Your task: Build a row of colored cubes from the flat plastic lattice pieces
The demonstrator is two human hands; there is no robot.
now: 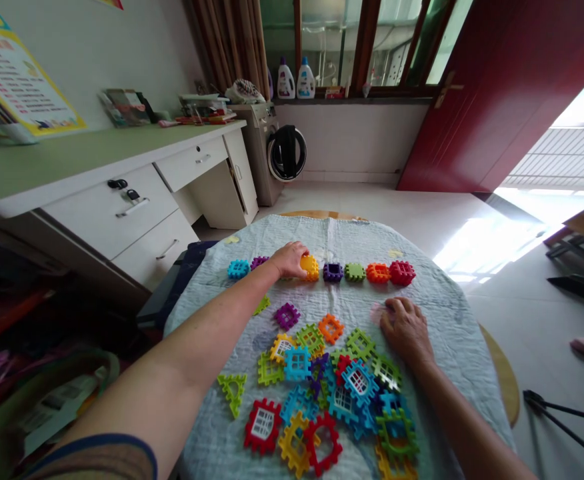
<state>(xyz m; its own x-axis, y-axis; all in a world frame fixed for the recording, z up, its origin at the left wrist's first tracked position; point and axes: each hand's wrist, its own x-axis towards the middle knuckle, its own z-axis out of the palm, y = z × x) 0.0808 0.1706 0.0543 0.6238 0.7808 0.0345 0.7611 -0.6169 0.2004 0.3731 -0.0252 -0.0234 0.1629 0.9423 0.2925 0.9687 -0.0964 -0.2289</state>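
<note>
My left hand (290, 260) reaches to the row of assembled blocks, its fingers closed round the side of a yellow block (311, 268). Right of it in the row stand a dark purple block (333, 272), a green one (355, 272), an orange one (378, 273) and a red one (403, 273). A blue block (238, 269) is at the left end, beside a purple one (259, 263) partly behind my forearm. My right hand (406, 327) rests on the cloth with bent fingers, right of the loose pieces; what lies under its fingers is hidden.
Loose interlocking pieces lie in a pile nearer me, among them a blue square (297, 363), a red ring (323, 443) and a green triangle (233, 393). A light blue cloth (202, 293) covers the round table. A desk, washing machine and red door stand beyond.
</note>
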